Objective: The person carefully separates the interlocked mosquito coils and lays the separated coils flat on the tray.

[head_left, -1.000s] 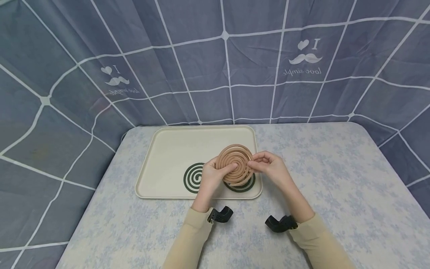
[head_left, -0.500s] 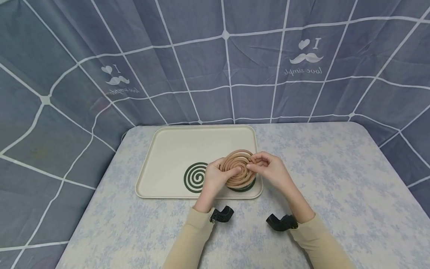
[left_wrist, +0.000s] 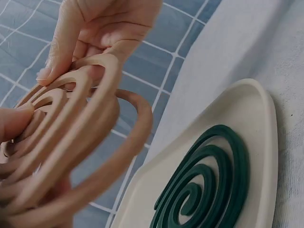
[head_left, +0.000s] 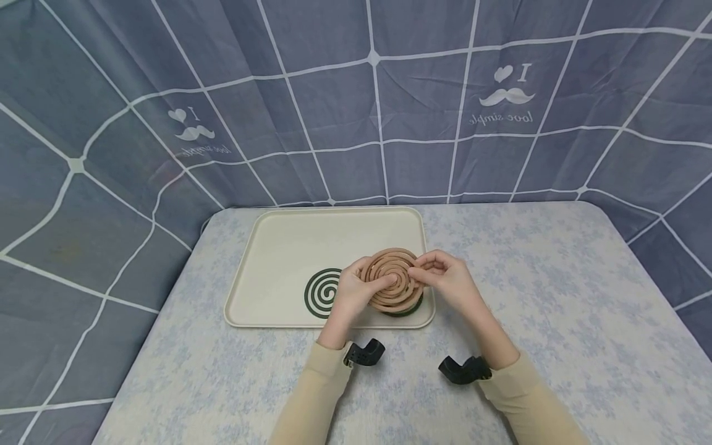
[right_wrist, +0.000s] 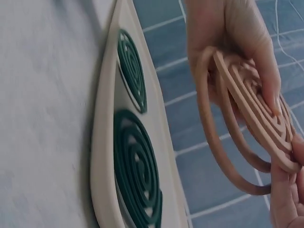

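A brown mosquito coil, made of interleaved spirals, is held up over the right part of a cream tray. My left hand grips it from the left, thumb pressed near its centre and fingers hidden beneath. At its right edge, my right hand pinches the rings between thumb and fingers. Both wrist views show the coil's rings spread apart at different heights, with outer loops hanging below the rest. Under it on the tray lies a green mosquito coil, mostly covered in the head view.
Another green mosquito coil lies on the tray just left of my left hand. A pale blue floral cloth covers the table. Behind it hangs a blue-grey curtain with white grid lines. Black bands with camera mounts sit on both wrists.
The brown coil has dropped slightly and shifted a little right, and its rings have spread unevenly. Both hands keep their hold on it. The green coils and tray stay where they were.
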Demonstrator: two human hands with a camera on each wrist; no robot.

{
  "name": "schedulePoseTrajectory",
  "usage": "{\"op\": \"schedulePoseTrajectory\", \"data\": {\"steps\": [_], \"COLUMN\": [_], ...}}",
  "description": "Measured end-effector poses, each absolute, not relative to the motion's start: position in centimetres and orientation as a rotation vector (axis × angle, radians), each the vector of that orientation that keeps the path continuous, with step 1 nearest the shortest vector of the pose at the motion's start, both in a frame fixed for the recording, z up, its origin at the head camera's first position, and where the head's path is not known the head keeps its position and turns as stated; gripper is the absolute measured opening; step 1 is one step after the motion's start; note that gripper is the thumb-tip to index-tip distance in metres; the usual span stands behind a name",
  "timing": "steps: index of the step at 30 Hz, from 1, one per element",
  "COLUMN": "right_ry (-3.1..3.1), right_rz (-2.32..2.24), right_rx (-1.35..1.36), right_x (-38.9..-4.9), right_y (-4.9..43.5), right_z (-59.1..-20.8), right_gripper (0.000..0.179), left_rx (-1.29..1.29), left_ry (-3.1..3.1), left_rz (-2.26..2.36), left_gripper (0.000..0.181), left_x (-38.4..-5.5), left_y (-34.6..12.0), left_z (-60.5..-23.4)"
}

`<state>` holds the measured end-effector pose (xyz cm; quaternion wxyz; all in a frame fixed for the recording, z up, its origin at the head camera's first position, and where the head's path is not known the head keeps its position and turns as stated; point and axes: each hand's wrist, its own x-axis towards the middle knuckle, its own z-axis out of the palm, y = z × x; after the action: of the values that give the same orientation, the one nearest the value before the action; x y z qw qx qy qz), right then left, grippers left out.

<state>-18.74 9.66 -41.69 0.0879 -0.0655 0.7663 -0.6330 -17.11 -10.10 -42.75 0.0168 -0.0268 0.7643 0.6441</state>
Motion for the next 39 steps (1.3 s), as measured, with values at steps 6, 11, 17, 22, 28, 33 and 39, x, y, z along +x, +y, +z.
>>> {"op": "schedulePoseTrajectory", "data": {"steps": [6, 11, 17, 22, 28, 33, 39], "right_ry": [2.161, 2.253, 2.53, 2.646, 2.562, 2.518, 2.256], "right_rz": [-1.939, -1.817, -1.62, -1.571, -1.657, -1.752, -2.003], "right_rx": [-0.158, -0.208, -0.365, -0.45, -0.269, -0.164, -0.091], "right_x": [-18.6, -18.6, -18.5, -18.3, -18.4, -18.4, -18.2], "right_y": [9.4, 9.8, 9.9, 9.6, 9.2, 9.0, 8.1], "right_z": [-41.6, -41.4, -41.2, -41.2, -41.2, -41.4, -41.7], "right_gripper": [0.03, 0.032, 0.029, 0.024, 0.025, 0.029, 0.036], "left_rx": [-0.102, 0.017, 0.162, 0.169, 0.088, 0.009, -0.258], "left_ry": [2.352, 2.431, 2.492, 2.487, 2.384, 2.374, 2.184], "left_rz": [2.005, 1.884, 1.765, 1.724, 1.839, 1.936, 2.341], "left_gripper": [0.041, 0.038, 0.031, 0.03, 0.039, 0.038, 0.036], "left_x": [-17.3, -17.2, -17.1, -17.1, -17.1, -17.3, -17.5], "left_y": [-10.7, -10.8, -10.2, -9.8, -10.0, -10.2, -9.7], "left_z": [-42.6, -42.5, -42.8, -43.0, -43.0, -43.2, -43.3]}}
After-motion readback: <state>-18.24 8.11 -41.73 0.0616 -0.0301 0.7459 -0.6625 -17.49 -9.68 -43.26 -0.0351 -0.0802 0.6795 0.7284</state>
